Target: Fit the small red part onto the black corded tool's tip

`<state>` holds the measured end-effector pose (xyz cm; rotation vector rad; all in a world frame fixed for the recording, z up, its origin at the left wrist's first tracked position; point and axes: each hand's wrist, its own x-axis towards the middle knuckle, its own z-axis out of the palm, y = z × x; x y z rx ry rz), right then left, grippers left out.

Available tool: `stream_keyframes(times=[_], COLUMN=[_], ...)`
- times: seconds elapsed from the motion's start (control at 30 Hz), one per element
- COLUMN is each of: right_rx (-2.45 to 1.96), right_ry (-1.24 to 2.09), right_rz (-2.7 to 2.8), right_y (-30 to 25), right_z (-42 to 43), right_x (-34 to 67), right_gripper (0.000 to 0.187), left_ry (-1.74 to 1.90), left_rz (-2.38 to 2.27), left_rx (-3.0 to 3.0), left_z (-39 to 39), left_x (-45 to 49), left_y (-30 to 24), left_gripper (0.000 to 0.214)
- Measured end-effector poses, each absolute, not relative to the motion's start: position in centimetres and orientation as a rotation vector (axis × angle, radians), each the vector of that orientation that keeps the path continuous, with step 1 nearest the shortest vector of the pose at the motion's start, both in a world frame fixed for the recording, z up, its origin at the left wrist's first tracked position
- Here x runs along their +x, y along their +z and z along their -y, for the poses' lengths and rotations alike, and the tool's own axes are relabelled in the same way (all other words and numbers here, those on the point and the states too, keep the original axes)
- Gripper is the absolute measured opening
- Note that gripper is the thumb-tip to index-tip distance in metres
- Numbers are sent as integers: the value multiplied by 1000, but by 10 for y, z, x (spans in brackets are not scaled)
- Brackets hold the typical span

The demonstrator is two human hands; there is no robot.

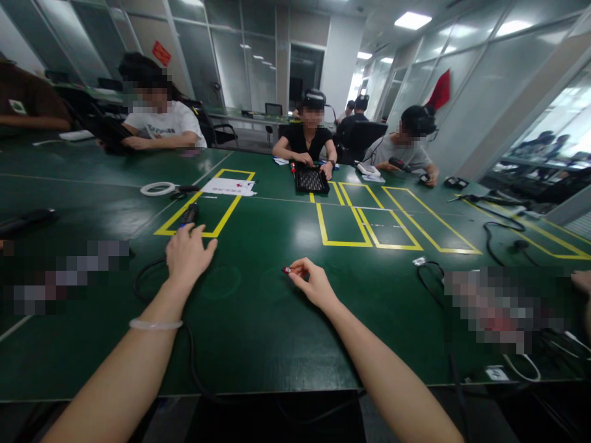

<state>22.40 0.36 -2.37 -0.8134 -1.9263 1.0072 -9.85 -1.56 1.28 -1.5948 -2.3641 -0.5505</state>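
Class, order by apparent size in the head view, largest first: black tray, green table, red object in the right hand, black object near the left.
1. Green table
2. Black tray
3. Black object near the left hand
4. Red object in the right hand

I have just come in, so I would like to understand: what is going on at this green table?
The right hand pinches a small red item above the green table. The left hand is spread at a black handheld object; whether it touches is unclear. A white sheet lies beyond it, partly over yellow tape. Across the table, a person in a black top is busy at a black tray.
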Motion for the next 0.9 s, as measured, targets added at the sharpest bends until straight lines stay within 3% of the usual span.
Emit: stream_keyframes(times=[0.1, 0.27, 0.9], right_rx=[-817, -820, -851], right_ry=[1026, 1051, 962], right_rz=[1935, 1948, 1997], right_y=[-23, -23, -25], right_z=[-3, -1, -2], right_x=[224, 224, 222], right_gripper=[17, 17, 16], left_ry=[-406, -373, -152], left_rz=[2559, 2791, 2464], left_rx=[-1412, -1439, -1729], left_z=[21, 26, 29], left_x=[-140, -166, -77], left_y=[8, 3, 18], left_gripper=[71, 70, 66])
